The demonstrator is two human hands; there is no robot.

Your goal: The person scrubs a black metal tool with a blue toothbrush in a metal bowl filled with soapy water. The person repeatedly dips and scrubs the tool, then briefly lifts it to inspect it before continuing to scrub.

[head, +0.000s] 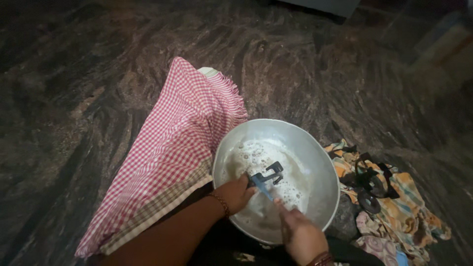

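A dark, veined stone floor (88, 59) fills nearly the whole frame. Across the centre left lies a red-and-white checked cloth (167, 157), draped over what seems to be the person's leg, with a fringed edge toward the upper middle. Just right of it, in the lower centre, sits a wide metal basin (315, 157) holding shallow, foamy water (256, 157). At the lower right, touching the basin's side, a crumpled orange patterned cloth (409, 207) carries several dark round metal parts (370, 189).

Over the basin's lower half, both hands work on one small thing. The left hand (236, 194), with a bracelet at the wrist, has its fingers curled together around the near end of a black bracket-shaped part (268, 175), which lies just above the suds at the basin's middle. The right hand (300, 234) comes up from the bottom edge, its fingers pressed together around the handle of a blue brush (263, 187) whose far end meets the part.

The part looks rigid and fairly light, and it is probably slick with soap; a firm pinch across its flat arm, away from the hooked end, seems the surest hold. The basin looks thin-walled and would likely slosh if tipped.
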